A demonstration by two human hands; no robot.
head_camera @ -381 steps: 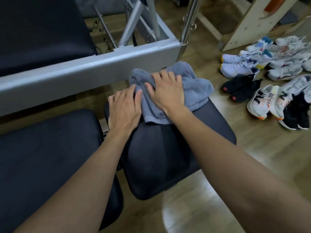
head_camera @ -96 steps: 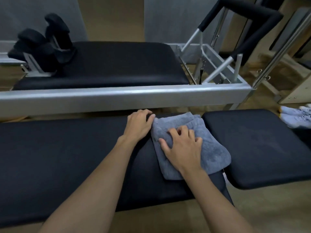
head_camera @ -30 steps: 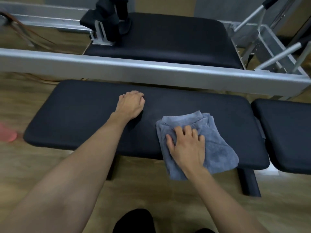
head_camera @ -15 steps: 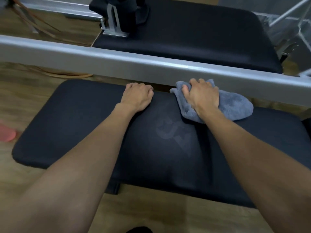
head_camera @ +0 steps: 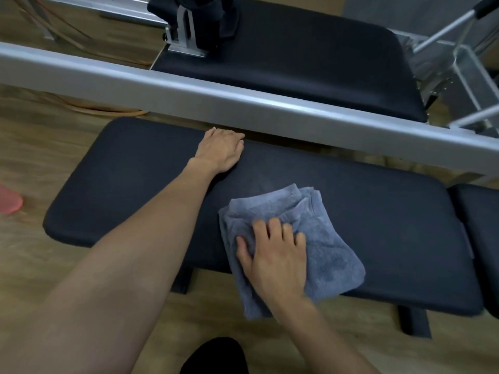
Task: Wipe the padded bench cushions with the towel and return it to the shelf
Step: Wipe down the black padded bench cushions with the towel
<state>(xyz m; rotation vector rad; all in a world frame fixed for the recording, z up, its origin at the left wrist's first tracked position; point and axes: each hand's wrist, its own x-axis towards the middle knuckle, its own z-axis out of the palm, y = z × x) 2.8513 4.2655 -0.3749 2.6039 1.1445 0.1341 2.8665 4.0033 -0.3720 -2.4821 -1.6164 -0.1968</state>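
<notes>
On the bench cushion (head_camera: 378, 209), the right hand (head_camera: 278, 263), fingers spread, presses the grey towel (head_camera: 334, 260). The left hand (head_camera: 221, 149), fingers together, braces its far edge. Best to overlap strokes.

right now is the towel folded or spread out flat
Folded: the towel shows stacked layered edges at its far corner, bunched slightly under the right hand.
</notes>
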